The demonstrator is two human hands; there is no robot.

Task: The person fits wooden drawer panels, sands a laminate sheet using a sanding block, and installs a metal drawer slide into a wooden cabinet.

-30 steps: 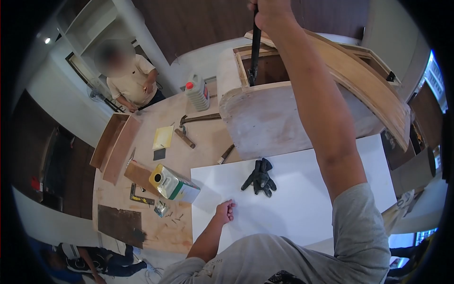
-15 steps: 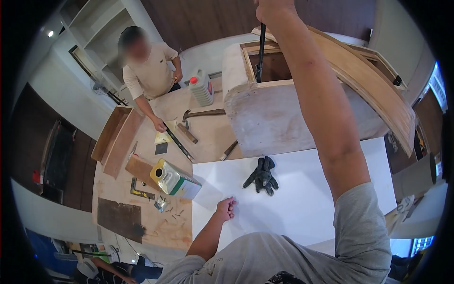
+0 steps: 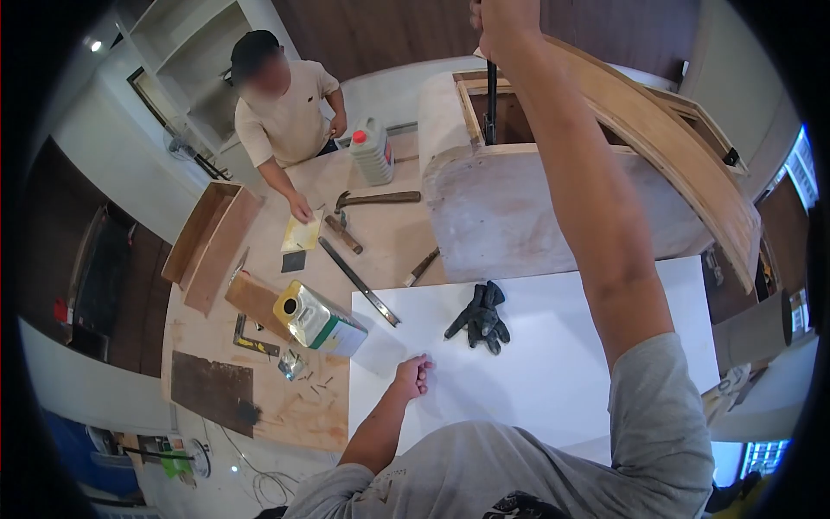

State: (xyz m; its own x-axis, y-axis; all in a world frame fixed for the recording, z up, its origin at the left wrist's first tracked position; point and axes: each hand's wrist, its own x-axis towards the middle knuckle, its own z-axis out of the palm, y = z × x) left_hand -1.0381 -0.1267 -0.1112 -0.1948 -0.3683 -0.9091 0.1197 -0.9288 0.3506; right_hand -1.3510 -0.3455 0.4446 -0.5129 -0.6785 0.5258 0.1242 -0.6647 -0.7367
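The right hand (image 3: 506,22) was wrapped around a long, slim black bar (image 3: 491,108), its lower end in the opening of a whitish, curved wooden cabinet (image 3: 501,212). The left hand (image 3: 413,378), fingers curled in, was over a flat white board (image 3: 536,381).

glove (image 3: 478,318) on sheet (image 3: 536,389), can (image 3: 318,322) to its left, cabinet (image 3: 501,212) behind, hammer (image 3: 385,198) before jug (image 3: 373,156)
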